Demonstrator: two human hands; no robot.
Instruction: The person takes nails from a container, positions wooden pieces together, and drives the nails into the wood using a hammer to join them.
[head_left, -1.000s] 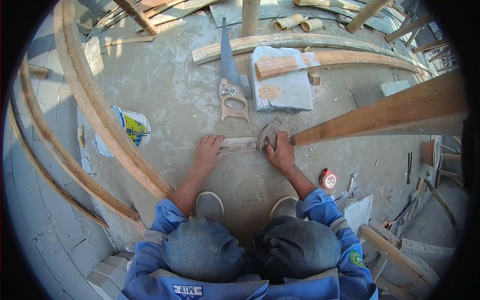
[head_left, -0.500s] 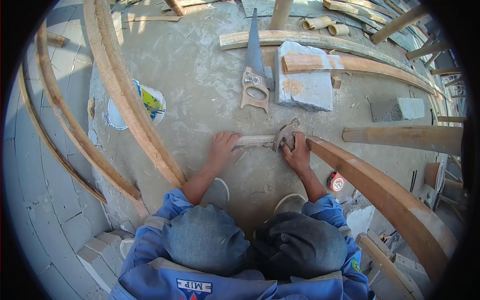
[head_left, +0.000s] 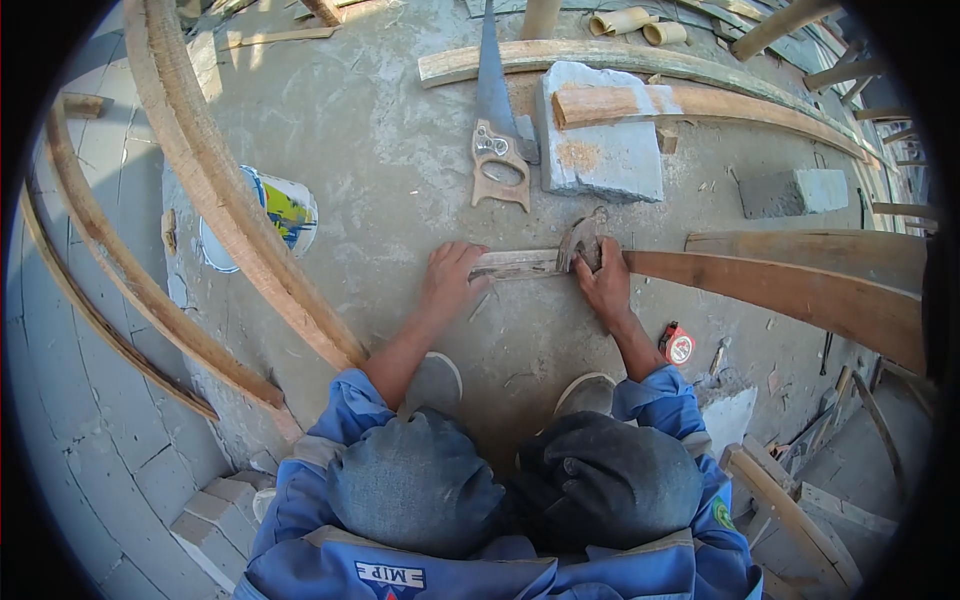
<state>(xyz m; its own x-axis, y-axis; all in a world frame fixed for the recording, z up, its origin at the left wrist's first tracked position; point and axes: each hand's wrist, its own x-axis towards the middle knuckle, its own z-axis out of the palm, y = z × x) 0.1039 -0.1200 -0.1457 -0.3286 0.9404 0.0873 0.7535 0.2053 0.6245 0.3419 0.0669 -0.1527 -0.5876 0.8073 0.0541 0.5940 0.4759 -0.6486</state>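
My left hand (head_left: 455, 278) is closed over the left end of a pale, narrow wooden strip (head_left: 520, 263) lying low over the concrete. My right hand (head_left: 605, 284) grips a dark, rounded, worn piece (head_left: 577, 244) with a small ring on top, at the strip's right end; I cannot make out its exact kind. Just right of those fingers begins a long brown timber (head_left: 780, 290), reaching to the right edge. Whether it touches the right hand is unclear. Ahead of the hands lies a handsaw (head_left: 495, 140) with a wooden handle.
A sawdust-strewn block (head_left: 605, 170) supports a timber (head_left: 700, 101). A red tape measure (head_left: 677, 345) lies right of my right forearm. At left, a paint bucket (head_left: 300, 215) stands behind a curved beam (head_left: 225, 190). Another block (head_left: 795, 193) sits at right.
The far end of the brown timber at right has swung away from my body, up in the view. Both hands keep their hold on the strip and the rounded piece. The view has shifted slightly.
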